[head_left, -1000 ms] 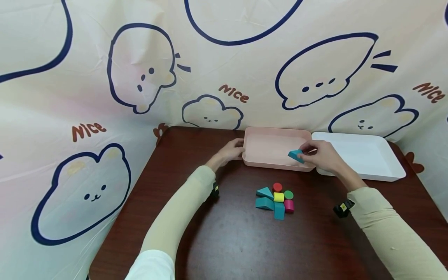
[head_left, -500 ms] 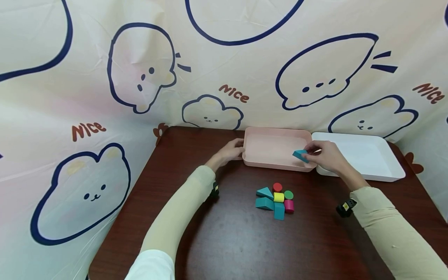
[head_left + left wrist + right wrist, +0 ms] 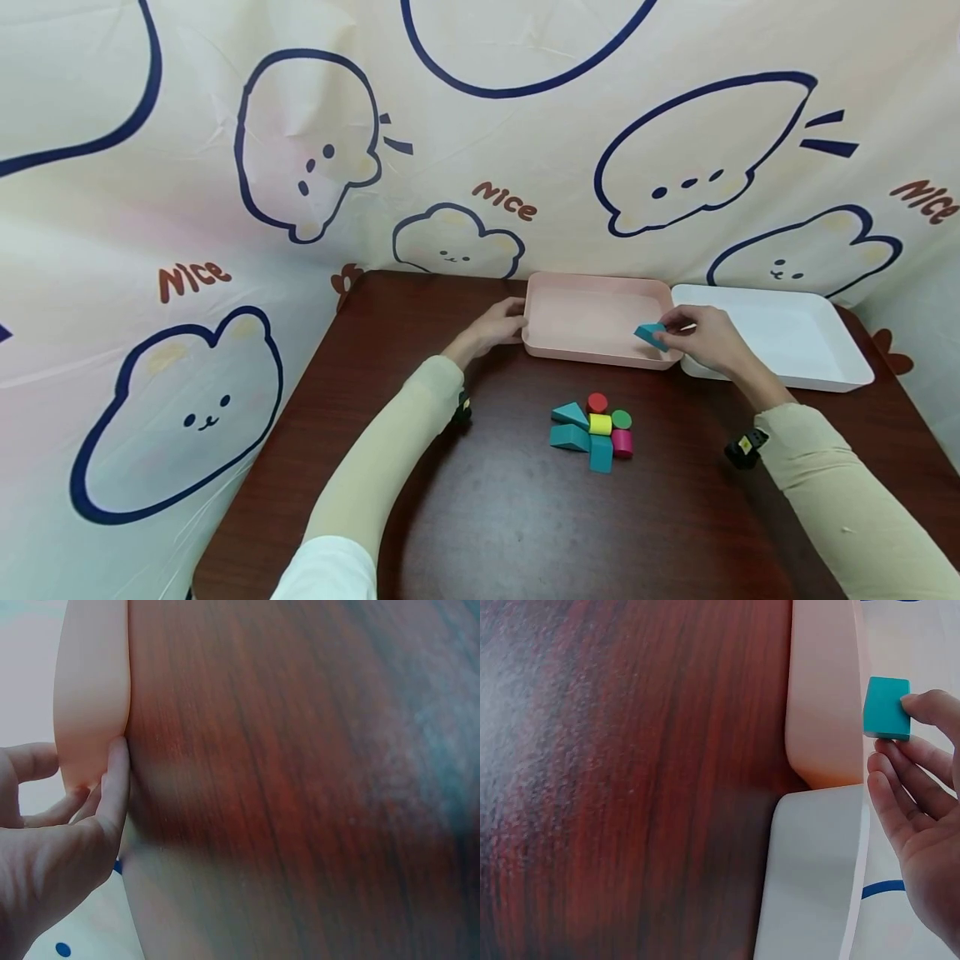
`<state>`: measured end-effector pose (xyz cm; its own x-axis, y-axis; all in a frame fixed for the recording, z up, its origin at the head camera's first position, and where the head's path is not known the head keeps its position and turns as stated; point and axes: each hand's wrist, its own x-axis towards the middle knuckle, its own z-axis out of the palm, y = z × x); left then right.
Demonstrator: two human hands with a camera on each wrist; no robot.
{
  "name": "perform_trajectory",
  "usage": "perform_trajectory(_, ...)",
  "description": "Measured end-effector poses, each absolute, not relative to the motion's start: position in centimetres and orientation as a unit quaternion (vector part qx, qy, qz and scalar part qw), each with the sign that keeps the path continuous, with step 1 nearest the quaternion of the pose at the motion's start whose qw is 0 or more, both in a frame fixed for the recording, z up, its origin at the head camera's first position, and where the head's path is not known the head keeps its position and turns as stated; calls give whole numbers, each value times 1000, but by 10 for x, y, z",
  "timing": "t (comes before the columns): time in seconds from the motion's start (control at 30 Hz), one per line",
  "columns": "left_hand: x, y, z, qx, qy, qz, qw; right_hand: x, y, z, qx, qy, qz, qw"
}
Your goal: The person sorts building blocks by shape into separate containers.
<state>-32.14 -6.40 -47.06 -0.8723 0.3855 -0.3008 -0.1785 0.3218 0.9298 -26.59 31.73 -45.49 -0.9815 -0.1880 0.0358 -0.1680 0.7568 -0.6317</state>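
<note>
My right hand (image 3: pixel 707 337) pinches a teal wedge-shaped block (image 3: pixel 651 335) between thumb and fingers, over the right end of a pink tray (image 3: pixel 570 357). In the right wrist view the block (image 3: pixel 887 707) shows a flat rectangular face, held at the tray's rim level or above. My left hand (image 3: pixel 495 325) is at the tray's left end; in the left wrist view its thumb is at the rim and its fingers (image 3: pixel 114 784) lie along the outer wall, gripping that end. Nearer me lie several blocks: teal ones (image 3: pixel 570 437), a yellow cylinder (image 3: pixel 600 424) and others.
A white tray (image 3: pixel 795 379) stands to the right, its edge against the pink one. Red (image 3: pixel 597 403), green (image 3: pixel 621 418) and magenta (image 3: pixel 622 443) cylinders sit in the cluster on the dark wooden table (image 3: pixel 510 517). A patterned curtain (image 3: pixel 450 125) hangs behind.
My right hand has shifted a little to the right with the teal block, still over the pink tray. The left hand and the block cluster have stayed put.
</note>
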Motion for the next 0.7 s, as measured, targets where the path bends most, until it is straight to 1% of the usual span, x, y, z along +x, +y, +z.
perform_trajectory(0.7,-323,-64,-474,66,775,580,241,-263,316,-459,-92,934,-345,16)
